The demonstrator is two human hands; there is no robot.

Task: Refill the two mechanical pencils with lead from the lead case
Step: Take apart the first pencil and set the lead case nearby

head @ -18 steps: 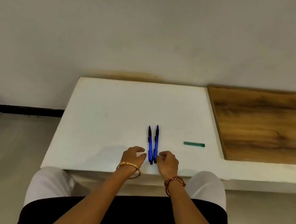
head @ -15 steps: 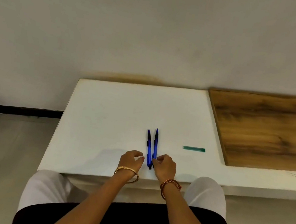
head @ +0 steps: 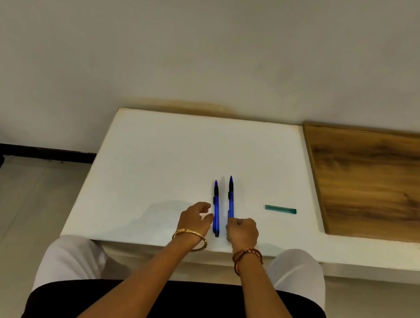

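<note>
Two blue mechanical pencils with black tips lie on the white table [head: 166, 152], pointing away from me. The left pencil [head: 215, 208] lies flat, and a fingertip of my left hand [head: 194, 219] touches its left side, the other fingers loosely curled. My right hand [head: 243, 232] grips the near end of the right pencil [head: 231, 197], which stands a small gap apart from the left one. The green lead case [head: 280, 209] lies flat to the right of the pencils, untouched.
A brown wooden board [head: 390, 183] covers the table's right part, just past the lead case. The wall runs behind the table. My knees sit under the front edge, and the floor lies to the left.
The pencils lay close side by side between my hands. Now my right hand has drawn the right pencil to the right, leaving a gap between them. The lead case has not moved.
</note>
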